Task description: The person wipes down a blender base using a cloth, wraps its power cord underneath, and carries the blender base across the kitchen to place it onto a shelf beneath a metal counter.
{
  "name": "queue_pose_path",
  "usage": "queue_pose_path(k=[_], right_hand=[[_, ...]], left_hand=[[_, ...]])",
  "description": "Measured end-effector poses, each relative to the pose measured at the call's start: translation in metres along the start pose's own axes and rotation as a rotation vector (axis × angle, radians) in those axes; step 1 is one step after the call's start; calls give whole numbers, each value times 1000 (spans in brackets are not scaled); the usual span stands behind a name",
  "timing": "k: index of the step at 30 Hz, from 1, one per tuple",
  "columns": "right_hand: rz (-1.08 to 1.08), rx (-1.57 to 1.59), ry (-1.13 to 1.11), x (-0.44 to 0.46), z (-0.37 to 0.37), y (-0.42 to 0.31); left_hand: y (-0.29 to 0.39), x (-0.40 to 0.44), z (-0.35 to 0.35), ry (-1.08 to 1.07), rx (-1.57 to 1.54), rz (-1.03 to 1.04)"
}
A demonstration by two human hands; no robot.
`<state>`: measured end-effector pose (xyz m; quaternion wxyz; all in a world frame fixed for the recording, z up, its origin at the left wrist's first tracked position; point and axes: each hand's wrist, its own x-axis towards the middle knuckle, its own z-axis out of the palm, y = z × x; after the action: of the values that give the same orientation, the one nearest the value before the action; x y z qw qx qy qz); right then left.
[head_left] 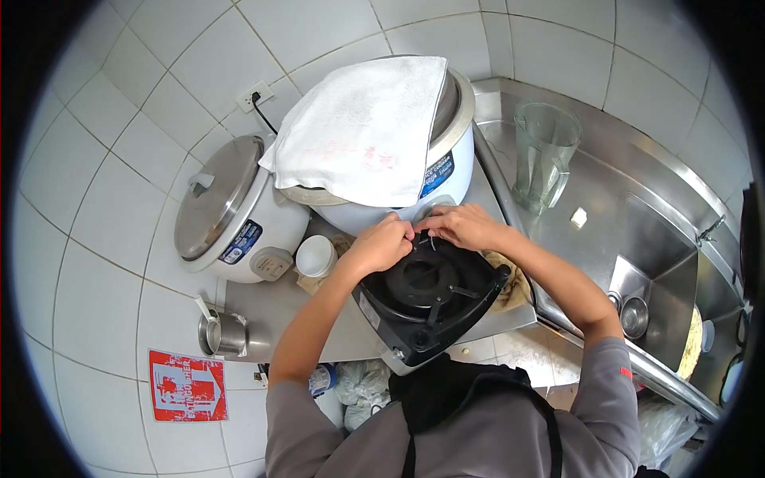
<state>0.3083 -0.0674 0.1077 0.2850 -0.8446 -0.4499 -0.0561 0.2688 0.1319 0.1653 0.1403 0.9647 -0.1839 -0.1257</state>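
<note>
Black portable stove [430,295] sits over the metal counter [263,307], right under both hands and reaching back toward the apron [438,398]. On my feed its far edge meets the fingertips, a round dial [420,338] points back at the body, and the casing lies askew; I can't settle its long axis. I see the left hand [388,241] nearly closed, pinching at that edge, and the right hand [458,225] curled beside it, fingertips together. I can't tell what, if anything, either one grips.

Left of the left hand is a white bowl [316,256]; farther out, a steel cup [222,333] holds a white-handled utensil [205,308]. Just beyond both hands, a white towel [358,135] drapes a large rice cooker [458,179]. A second rice cooker [279,227], left of it, is lidded; I can't see inside either. Beyond the right hand stands a clear glass jar [546,151].
</note>
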Motion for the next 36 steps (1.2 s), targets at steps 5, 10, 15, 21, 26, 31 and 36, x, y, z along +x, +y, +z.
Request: queue_pose_path(k=[5,10,15,21,26,31,36], right_hand=[[-27,3,15,-4,-2,17],[144,85,151,-2,0,25],[277,312,297,15,13,0],[229,308,337,30,34,-7],[161,310,302,27,20,-25],[218,334,357,25,11,-37],[524,568,144,26,-14,-40]], left_hand=[[-4,3,5,30,-4,54],[-3,4,4,45,-43,47],[-3,4,1,43,-42,49],[-12,10,9,84,-59,124],[-9,10,9,187,-175,104],[-13,13,9,387,-250,84],[2,-32,-27,186,-68,-57]])
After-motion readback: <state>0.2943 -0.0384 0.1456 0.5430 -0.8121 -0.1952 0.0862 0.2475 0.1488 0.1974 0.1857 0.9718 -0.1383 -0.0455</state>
